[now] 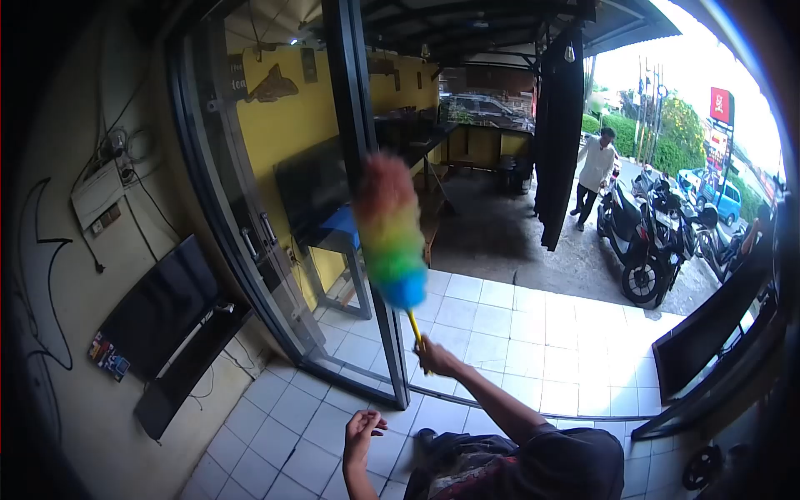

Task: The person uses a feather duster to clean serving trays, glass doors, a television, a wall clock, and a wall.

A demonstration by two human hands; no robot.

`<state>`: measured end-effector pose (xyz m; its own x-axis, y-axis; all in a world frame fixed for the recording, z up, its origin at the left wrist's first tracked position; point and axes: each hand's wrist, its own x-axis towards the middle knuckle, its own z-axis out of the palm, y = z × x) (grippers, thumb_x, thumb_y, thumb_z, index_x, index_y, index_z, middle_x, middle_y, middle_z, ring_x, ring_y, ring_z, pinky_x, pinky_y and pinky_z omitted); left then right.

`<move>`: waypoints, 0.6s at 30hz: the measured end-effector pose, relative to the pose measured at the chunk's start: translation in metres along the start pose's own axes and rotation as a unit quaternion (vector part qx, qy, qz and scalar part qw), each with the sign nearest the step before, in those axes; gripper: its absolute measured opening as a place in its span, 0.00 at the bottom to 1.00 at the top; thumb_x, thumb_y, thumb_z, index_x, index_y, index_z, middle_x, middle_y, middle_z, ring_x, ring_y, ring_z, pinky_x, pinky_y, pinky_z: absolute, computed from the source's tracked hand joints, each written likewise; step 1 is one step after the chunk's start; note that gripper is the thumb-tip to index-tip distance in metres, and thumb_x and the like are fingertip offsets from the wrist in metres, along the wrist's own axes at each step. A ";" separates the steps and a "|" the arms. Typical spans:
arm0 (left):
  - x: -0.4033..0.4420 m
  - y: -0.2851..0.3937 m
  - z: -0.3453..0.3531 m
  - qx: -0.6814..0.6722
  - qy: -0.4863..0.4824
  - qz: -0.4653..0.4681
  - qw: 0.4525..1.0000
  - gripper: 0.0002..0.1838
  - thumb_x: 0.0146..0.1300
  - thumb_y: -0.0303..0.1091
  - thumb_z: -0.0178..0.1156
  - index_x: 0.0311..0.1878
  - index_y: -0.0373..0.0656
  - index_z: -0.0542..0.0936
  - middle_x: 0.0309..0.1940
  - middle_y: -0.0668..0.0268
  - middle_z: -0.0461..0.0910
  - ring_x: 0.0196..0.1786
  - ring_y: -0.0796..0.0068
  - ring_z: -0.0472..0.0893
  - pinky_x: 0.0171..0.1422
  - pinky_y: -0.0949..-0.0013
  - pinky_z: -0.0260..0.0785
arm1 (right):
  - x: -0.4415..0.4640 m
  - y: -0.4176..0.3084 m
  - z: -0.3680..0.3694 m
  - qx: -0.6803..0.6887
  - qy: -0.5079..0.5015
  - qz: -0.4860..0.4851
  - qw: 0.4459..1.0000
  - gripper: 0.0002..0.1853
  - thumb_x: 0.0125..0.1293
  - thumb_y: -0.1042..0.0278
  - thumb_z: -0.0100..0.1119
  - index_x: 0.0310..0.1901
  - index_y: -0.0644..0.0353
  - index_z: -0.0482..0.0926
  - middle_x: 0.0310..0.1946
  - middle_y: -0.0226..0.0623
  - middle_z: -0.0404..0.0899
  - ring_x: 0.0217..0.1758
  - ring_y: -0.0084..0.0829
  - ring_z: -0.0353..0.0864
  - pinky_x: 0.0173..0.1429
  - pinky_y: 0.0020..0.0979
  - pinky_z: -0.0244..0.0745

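Observation:
My right hand (439, 357) is closed around the yellow handle of a feather duster (389, 225). The fluffy head is banded red, yellow, green and blue, and it points upward, slightly blurred. It overlaps the dark metal post (385, 333) of a glass door; I cannot tell whether they touch. My left hand (364, 429) hangs lower, over the tiled floor, with nothing visible in it. Its fingers are loosely bent and a little apart.
A sliding glass door (242, 183) stands at left, beside a wall-mounted dark screen (158, 308) and shelf. White tiles (508, 333) lead outside. A person (597, 171) walks near parked motorcycles (646, 233). A dark framed panel (708, 342) leans at right.

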<state>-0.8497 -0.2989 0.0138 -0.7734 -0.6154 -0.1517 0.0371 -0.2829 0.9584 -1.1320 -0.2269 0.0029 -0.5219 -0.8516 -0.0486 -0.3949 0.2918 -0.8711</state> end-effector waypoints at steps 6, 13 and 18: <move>0.008 -0.001 -0.032 -0.004 0.056 -0.032 0.998 0.07 0.61 0.34 0.56 0.38 0.41 0.73 0.27 0.64 0.77 0.30 0.74 0.78 0.34 0.75 0.68 | -0.134 0.149 0.048 -0.028 -0.101 0.257 0.961 0.10 0.64 0.62 0.48 0.39 0.58 0.65 0.25 0.41 0.75 0.22 0.34 0.78 0.20 0.34 0.73; 0.046 0.000 -0.066 -0.016 0.096 -0.071 0.993 0.07 0.60 0.33 0.56 0.37 0.40 0.73 0.27 0.63 0.77 0.30 0.73 0.78 0.33 0.74 0.69 | -0.161 0.137 0.029 -0.207 -0.149 0.419 0.871 0.14 0.58 0.65 0.51 0.46 0.51 0.78 0.31 0.37 0.81 0.33 0.36 0.83 0.40 0.38 0.77; 0.078 0.002 -0.099 -0.009 0.101 -0.123 0.987 0.07 0.60 0.33 0.56 0.37 0.41 0.72 0.27 0.62 0.76 0.30 0.71 0.78 0.33 0.72 0.69 | -0.101 0.152 0.041 -0.295 -0.144 0.373 0.868 0.12 0.54 0.69 0.51 0.39 0.58 0.81 0.31 0.42 0.81 0.28 0.38 0.83 0.34 0.37 0.78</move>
<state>-0.8470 -0.4205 -0.0203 -0.6193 -0.6598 -0.4257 -0.1234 -0.4536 0.8826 -1.1082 -0.1142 -0.1448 -0.6219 -0.3790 -0.6853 -0.3918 0.9083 -0.1467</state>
